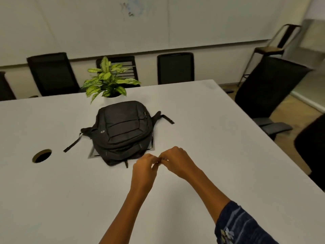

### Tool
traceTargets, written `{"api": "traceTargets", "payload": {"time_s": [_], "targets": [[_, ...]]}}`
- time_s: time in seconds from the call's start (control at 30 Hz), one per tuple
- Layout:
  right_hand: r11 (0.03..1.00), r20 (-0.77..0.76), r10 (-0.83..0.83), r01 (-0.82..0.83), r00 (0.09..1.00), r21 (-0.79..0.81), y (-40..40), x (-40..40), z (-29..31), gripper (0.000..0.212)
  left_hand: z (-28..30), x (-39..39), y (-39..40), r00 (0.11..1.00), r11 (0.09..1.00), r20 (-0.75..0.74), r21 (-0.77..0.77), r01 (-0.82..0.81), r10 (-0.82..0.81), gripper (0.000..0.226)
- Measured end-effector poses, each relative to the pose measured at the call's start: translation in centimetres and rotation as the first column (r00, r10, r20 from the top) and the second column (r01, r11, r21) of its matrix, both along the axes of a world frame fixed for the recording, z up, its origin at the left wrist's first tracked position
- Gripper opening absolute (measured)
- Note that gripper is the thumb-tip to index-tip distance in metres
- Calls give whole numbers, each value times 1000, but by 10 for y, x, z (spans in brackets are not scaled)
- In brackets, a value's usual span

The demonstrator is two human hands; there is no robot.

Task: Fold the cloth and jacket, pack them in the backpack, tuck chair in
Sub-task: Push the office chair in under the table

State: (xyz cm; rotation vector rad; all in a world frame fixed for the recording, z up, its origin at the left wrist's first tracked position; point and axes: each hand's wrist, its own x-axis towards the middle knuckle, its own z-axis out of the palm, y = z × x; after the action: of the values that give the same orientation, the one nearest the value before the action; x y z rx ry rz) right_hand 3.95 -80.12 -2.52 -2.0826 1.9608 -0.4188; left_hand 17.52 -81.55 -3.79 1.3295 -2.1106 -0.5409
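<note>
Hovering over the worktop [202, 120], our left hand [145, 167] and right hand [175, 160] meet, fingers curled; whether they pinch anything, we cannot tell. The backpack [123, 131] looks zipped; likely the chair [269, 88] needs tucking next.

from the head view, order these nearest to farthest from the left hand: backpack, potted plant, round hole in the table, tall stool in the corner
Measured from the left hand:
1. backpack, just ahead, slightly left
2. round hole in the table, far left
3. potted plant, behind the backpack
4. tall stool, far right corner
</note>
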Motion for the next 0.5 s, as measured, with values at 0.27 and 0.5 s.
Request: {"api": "traceTargets", "payload": {"time_s": [0.27,0.5], "targets": [[968,15,-249,249,969,-17,106,0,19,24,10,-4,69,964,963,-44,-66,260,-263,13],[888,28,-457,458,889,-41,212,13,21,24,15,-9,141,882,886,-91,0,464,-462,11]]}}
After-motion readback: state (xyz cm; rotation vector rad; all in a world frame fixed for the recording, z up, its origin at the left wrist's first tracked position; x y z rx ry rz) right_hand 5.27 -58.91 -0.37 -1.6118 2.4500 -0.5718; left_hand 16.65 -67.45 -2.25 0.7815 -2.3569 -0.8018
